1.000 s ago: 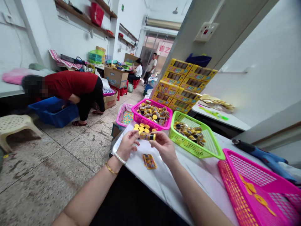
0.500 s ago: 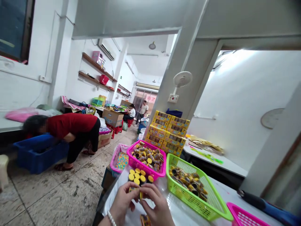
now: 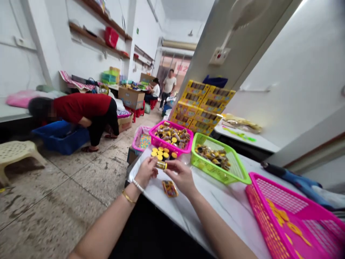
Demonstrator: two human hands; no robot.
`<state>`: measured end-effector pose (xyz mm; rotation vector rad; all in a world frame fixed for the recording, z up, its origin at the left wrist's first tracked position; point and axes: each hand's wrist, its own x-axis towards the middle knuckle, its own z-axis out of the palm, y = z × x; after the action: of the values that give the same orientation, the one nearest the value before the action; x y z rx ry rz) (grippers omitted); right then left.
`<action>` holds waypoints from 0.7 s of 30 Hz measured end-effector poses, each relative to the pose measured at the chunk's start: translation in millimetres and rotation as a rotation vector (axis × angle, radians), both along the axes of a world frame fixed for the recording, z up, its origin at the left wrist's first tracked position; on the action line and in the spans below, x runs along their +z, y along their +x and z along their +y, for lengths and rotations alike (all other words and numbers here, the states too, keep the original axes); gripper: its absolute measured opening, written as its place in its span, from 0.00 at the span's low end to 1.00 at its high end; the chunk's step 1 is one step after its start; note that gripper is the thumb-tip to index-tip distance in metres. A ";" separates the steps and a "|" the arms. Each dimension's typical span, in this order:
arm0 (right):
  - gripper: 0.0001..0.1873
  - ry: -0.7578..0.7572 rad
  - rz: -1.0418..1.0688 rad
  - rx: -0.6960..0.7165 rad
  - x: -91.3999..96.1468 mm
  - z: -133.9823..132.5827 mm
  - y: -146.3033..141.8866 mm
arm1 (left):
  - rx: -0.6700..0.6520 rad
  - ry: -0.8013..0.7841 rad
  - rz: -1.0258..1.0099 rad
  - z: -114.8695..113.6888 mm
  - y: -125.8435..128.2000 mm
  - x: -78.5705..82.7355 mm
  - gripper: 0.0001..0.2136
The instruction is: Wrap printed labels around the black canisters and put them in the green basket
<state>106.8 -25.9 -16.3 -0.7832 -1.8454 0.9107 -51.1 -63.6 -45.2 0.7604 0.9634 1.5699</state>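
Note:
Between my hands, above the white table (image 3: 188, 194), a small cylindrical container (image 3: 161, 164) with a yellow end lies on its side. My left hand (image 3: 147, 172), with a pearl bracelet at the wrist, pinches its left end. The fingers of my right hand (image 3: 181, 173) are closed on its right, yellow end. Just beyond stand several small dark containers with yellow lids (image 3: 160, 157). On the table below my hands lies a small stack of printed yellow and brown labels or wrappers (image 3: 169, 188).
A pink basket (image 3: 152, 135) and a green basket (image 3: 215, 177) hold many similar containers. At right a larger pink basket (image 3: 258, 216) holds yellow plastic pieces. Stacked yellow boxes (image 3: 198, 108) stand behind. At left a person in red (image 3: 83, 108) bends over a blue bin (image 3: 61, 140).
The view has tilted down, showing more of my forearms and the large pink basket. The container between my hands now lies sideways, and my right hand has moved to its yellow end.

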 end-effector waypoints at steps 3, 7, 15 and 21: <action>0.12 0.118 -0.011 -0.035 0.6 1.6 4.5 | -0.065 -0.027 0.009 3.9 -1.3 -5.2 0.27; 0.14 -0.080 0.078 0.006 -3.7 3.8 1.4 | -0.072 0.020 0.045 3.3 -2.4 -6.0 0.24; 0.24 -0.438 0.083 0.273 4.0 5.5 4.7 | -0.124 0.023 0.062 1.0 -3.3 -2.4 0.23; 0.17 -0.498 0.299 0.178 -3.2 -1.1 -1.5 | -0.284 0.084 0.001 -4.2 -6.8 -2.7 0.25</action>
<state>105.3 -27.0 -19.5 -0.7328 -1.4556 1.5498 -57.9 -67.8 -47.9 0.9144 0.7567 1.3678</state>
